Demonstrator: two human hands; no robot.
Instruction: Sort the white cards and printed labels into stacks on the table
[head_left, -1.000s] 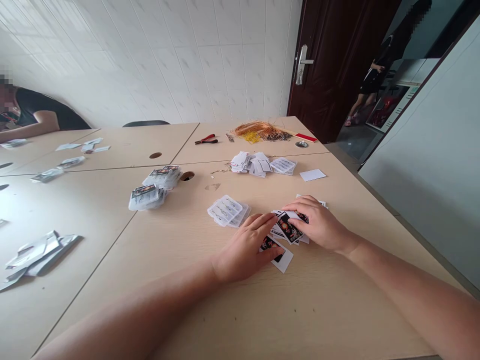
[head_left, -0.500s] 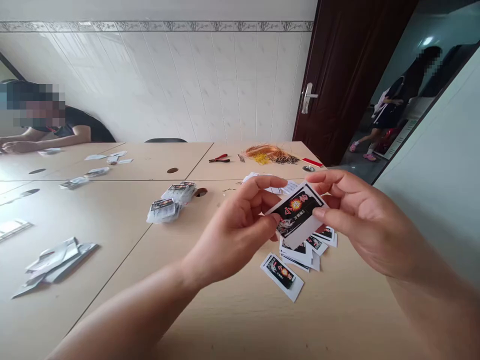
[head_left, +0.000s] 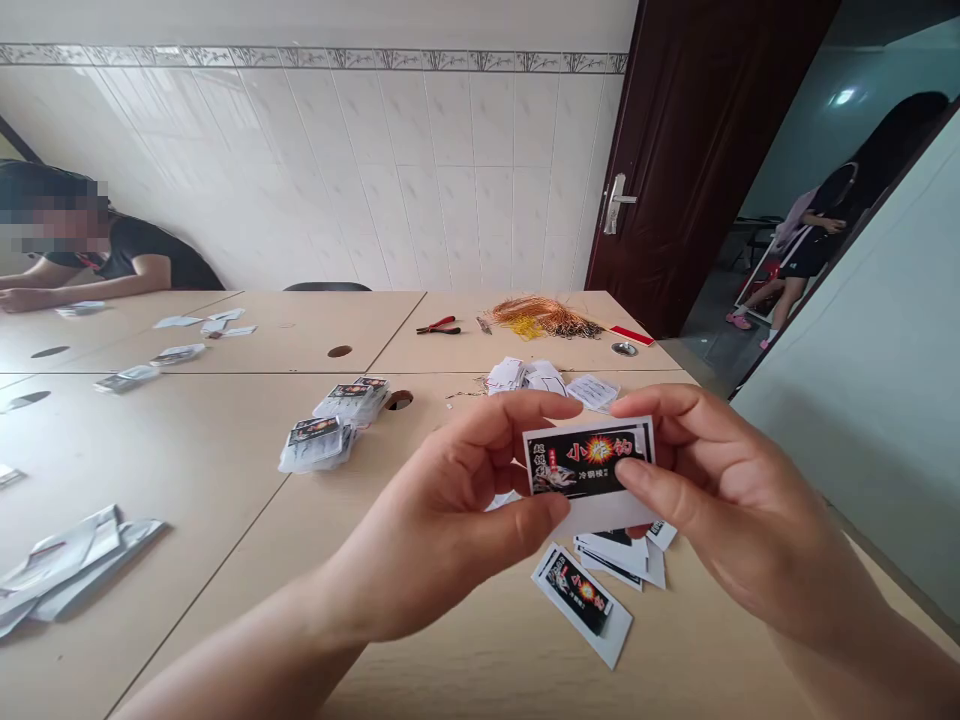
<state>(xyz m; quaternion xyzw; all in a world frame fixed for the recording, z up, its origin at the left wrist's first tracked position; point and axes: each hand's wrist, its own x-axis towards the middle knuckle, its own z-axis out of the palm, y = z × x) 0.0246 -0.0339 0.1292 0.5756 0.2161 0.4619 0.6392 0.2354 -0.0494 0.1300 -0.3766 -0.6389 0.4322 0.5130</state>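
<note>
Both my hands hold up a black-and-white printed paper card [head_left: 589, 470] with red and yellow Chinese lettering and a burst design. My left hand [head_left: 442, 525] pinches its left end between thumb and fingers, and my right hand [head_left: 731, 500] grips its right end. Below the card lies a loose pile of similar white cards [head_left: 622, 555], partly hidden by my hands. Another printed card [head_left: 581, 605] lies apart at the front of the pile, on the pale wood table [head_left: 225, 640].
Clear plastic packets with printed cards [head_left: 319, 445] sit left of my hands, beside a table grommet hole. Further back are stacked cards [head_left: 517, 378], red-handled pliers [head_left: 439, 326] and a bundle of golden wire [head_left: 544, 318]. A seated person [head_left: 127, 255] works at far left; another person [head_left: 810, 240] stands beyond the doorway.
The card has turned from a tilted slant to nearly level, its printed face square to me. My hands have dropped slightly lower in view, and the person beyond the doorway has shifted.
</note>
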